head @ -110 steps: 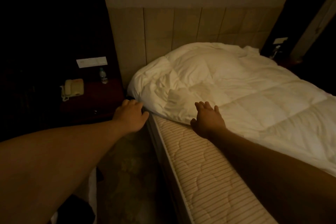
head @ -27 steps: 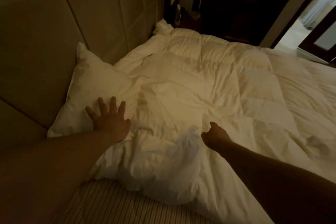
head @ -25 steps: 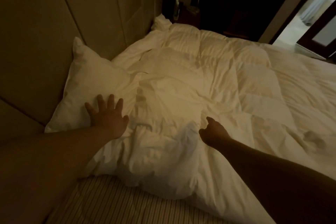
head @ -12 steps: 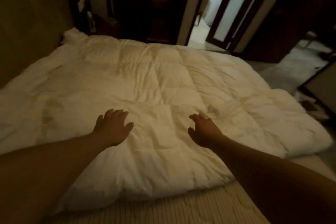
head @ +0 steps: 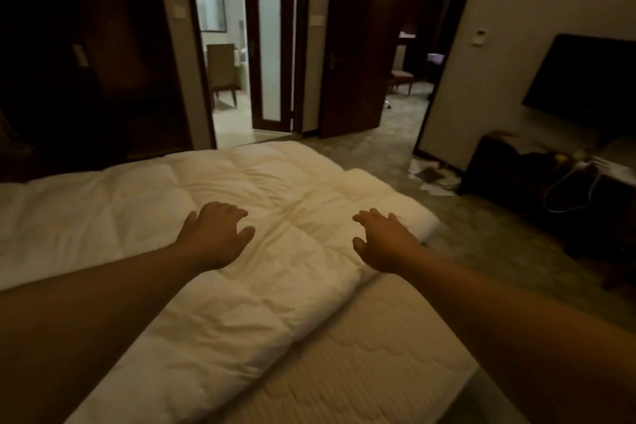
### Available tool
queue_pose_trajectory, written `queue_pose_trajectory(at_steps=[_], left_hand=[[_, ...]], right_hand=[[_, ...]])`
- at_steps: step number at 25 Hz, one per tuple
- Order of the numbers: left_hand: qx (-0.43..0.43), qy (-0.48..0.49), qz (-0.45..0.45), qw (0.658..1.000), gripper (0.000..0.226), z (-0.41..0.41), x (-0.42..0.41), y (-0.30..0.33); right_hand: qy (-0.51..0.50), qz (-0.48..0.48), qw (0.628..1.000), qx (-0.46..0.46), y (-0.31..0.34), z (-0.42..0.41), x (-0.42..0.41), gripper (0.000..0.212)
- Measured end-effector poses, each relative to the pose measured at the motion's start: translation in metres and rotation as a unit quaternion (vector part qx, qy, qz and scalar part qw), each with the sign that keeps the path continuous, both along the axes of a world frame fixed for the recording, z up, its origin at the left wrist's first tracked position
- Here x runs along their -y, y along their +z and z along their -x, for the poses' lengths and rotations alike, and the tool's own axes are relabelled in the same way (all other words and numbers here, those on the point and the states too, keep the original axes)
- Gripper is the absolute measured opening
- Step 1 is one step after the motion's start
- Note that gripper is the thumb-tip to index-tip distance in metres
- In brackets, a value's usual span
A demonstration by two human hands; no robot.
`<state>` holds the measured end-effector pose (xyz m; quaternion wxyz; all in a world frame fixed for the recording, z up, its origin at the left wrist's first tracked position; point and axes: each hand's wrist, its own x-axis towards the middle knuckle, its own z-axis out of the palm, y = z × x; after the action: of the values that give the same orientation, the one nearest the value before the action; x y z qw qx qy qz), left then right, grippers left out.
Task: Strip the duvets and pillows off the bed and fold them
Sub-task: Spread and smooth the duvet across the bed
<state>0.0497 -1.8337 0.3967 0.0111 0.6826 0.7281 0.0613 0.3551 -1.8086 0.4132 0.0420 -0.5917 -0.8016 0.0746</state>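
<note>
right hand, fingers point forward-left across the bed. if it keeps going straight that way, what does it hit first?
Most likely the white duvet: the right hand is open, palm down, just above or on it, and the quilted surface runs on ahead of the fingertips. Whether it already touches is unclear from this view.

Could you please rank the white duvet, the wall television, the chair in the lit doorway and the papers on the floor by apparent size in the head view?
1. white duvet
2. television
3. chair, farther away
4. papers
</note>
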Motion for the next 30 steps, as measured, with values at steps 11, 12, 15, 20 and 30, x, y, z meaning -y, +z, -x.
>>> queue_pose_trajectory(at_steps=[11,12,15,20,30], left_hand=[[0.003,-0.007,0.059,0.998,0.057,-0.215,-0.171,-0.013],[0.008,-0.007,0.065,0.998,0.057,-0.23,-0.195,-0.021],[0.031,-0.022,0.084,0.996,0.057,-0.282,-0.269,-0.047],[0.06,-0.042,0.102,0.992,0.058,-0.363,-0.359,-0.074],[0.045,0.088,0.076,0.992,0.057,-0.525,-0.495,-0.085]], right_hand=[[-0.081,0.038,0.996,0.008,-0.007,-0.239,-0.135,0.057],[-0.075,0.044,0.996,0.014,-0.012,-0.25,-0.156,0.057],[-0.065,0.054,0.996,0.028,-0.022,-0.282,-0.228,0.058],[-0.057,0.064,0.995,0.044,-0.026,-0.335,-0.326,0.058],[0.065,0.095,0.992,0.052,-0.049,-0.477,-0.528,0.058]])
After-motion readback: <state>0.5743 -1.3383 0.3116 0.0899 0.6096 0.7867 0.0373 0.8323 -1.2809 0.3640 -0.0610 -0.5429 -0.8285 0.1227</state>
